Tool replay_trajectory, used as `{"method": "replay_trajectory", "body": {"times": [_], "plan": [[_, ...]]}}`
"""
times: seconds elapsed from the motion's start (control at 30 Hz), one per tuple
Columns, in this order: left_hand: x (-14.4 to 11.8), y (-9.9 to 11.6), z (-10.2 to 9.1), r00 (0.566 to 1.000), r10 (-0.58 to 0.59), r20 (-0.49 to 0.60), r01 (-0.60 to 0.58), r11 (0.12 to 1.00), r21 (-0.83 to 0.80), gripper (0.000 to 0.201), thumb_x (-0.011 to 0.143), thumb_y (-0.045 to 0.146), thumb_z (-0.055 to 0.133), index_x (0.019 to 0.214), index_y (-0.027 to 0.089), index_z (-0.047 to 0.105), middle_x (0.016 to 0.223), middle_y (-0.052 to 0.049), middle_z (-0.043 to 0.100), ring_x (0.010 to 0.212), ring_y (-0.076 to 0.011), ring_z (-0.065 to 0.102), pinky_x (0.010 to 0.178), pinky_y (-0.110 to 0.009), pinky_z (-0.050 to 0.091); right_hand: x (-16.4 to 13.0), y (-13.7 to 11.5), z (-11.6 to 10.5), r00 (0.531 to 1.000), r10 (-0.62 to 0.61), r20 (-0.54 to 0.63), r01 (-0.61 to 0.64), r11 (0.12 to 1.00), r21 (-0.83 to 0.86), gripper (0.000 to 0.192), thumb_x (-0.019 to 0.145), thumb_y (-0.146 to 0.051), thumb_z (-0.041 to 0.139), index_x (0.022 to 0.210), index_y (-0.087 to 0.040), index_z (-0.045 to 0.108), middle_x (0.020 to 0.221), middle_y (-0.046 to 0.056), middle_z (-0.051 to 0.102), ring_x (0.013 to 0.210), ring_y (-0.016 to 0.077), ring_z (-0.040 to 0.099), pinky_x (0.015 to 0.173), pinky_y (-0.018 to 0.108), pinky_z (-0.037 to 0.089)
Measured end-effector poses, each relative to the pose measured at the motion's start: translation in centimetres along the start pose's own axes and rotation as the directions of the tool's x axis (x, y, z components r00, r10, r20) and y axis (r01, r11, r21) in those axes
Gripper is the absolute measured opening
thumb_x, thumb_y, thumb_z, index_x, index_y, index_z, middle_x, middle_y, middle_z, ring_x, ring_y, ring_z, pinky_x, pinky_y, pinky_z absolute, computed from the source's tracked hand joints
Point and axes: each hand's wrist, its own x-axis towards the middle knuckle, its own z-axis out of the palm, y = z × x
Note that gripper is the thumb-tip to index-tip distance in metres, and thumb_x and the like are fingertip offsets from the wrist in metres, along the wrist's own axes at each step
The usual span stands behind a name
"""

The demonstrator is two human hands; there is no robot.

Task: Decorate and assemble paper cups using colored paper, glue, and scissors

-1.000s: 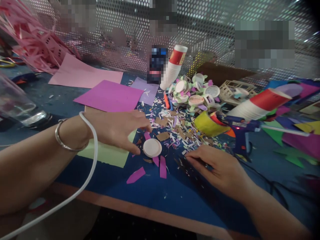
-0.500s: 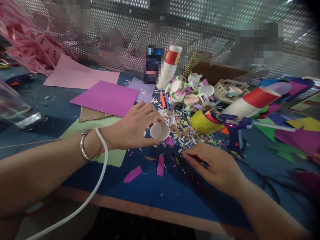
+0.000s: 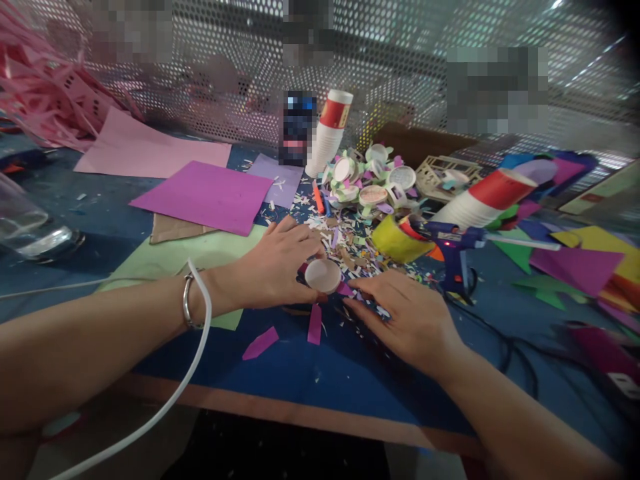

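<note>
My left hand (image 3: 275,267) is closed around a small round white paper cup base (image 3: 323,276), with fingers behind it and thumb in front. A purple paper tab (image 3: 345,289) sticks out from the right side of this piece. My right hand (image 3: 407,317) has its forefinger and thumb at the outer end of that tab, seemingly pinching it. Two loose strips of purple paper lie in front of my hands, one upright strip (image 3: 315,325) and one pointed strip (image 3: 261,343).
Paper scraps (image 3: 345,240) cover the table behind my hands. A glue gun (image 3: 453,247) rests by a yellow roll (image 3: 400,240), its cord trailing right. Beyond are a heap of decorated cup bases (image 3: 373,193) and stacked paper cups (image 3: 327,137). Purple sheets (image 3: 203,197) lie left.
My right hand has moved left, up to the purple tab beside the cup base. My left hand still holds the cup base. The whole view has shifted slightly.
</note>
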Motion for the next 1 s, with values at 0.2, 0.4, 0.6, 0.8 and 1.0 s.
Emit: {"method": "replay_trajectory", "body": {"times": [0.2, 0.4, 0.6, 0.8, 1.0], "plan": [[0.12, 0.47, -0.23, 1.000, -0.001, 0.024, 0.002, 1.000, -0.019, 0.045, 0.076, 0.057, 0.074, 0.103, 0.021, 0.064, 0.112, -0.006, 0.063, 0.106, -0.0287, 0.050, 0.093, -0.044, 0.037, -0.05, -0.29, -0.13, 0.992, -0.127, 0.011, 0.127, 0.983, -0.133, 0.015, 0.096, -0.015, 0.061, 0.110, -0.014, 0.067, 0.089, 0.009, 0.074, 0.082, 0.0241, 0.068, 0.075, 0.038, 0.055], [0.04, 0.69, -0.66, 0.999, 0.013, 0.043, -0.012, 1.000, -0.024, 0.043, 0.077, 0.058, 0.072, 0.102, 0.023, 0.065, 0.112, -0.006, 0.061, 0.107, -0.0290, 0.048, 0.092, -0.044, 0.037, -0.02, -0.18, -0.62, 0.969, -0.244, 0.027, 0.244, 0.944, -0.221, 0.020, 0.099, -0.011, 0.053, 0.110, -0.015, 0.069, 0.085, 0.008, 0.074, 0.075, 0.0207, 0.065, 0.067, 0.034, 0.053], [-0.03, 0.21, -0.39, 0.999, 0.026, -0.040, -0.024, 0.999, 0.033, 0.042, 0.078, 0.058, 0.069, 0.102, 0.023, 0.064, 0.114, -0.007, 0.062, 0.105, -0.0292, 0.048, 0.091, -0.046, 0.037, 0.02, -0.15, -0.82, 0.964, -0.265, 0.018, 0.260, 0.928, -0.267, 0.022, 0.098, -0.010, 0.052, 0.108, -0.015, 0.071, 0.086, 0.008, 0.075, 0.077, 0.0207, 0.065, 0.068, 0.034, 0.054], [0.01, 0.66, -0.50, 0.999, 0.039, 0.010, -0.040, 0.998, 0.058, 0.043, 0.079, 0.057, 0.068, 0.103, 0.022, 0.064, 0.115, -0.007, 0.061, 0.109, -0.0304, 0.048, 0.091, -0.046, 0.036, -0.03, -0.14, -0.72, 0.963, -0.267, 0.030, 0.266, 0.931, -0.250, 0.019, 0.096, -0.009, 0.056, 0.105, -0.009, 0.073, 0.085, 0.010, 0.075, 0.077, 0.0230, 0.065, 0.069, 0.036, 0.054], [0.01, 0.57, -0.74, 0.999, 0.035, -0.016, -0.034, 0.998, 0.055, 0.042, 0.079, 0.058, 0.067, 0.102, 0.023, 0.062, 0.112, -0.007, 0.061, 0.108, -0.0300, 0.048, 0.091, -0.046, 0.037, -0.04, -0.14, -0.57, 0.961, -0.275, 0.029, 0.275, 0.940, -0.201, 0.018, 0.094, -0.006, 0.059, 0.105, -0.005, 0.072, 0.085, 0.011, 0.074, 0.076, 0.0236, 0.063, 0.066, 0.037, 0.054]]}}
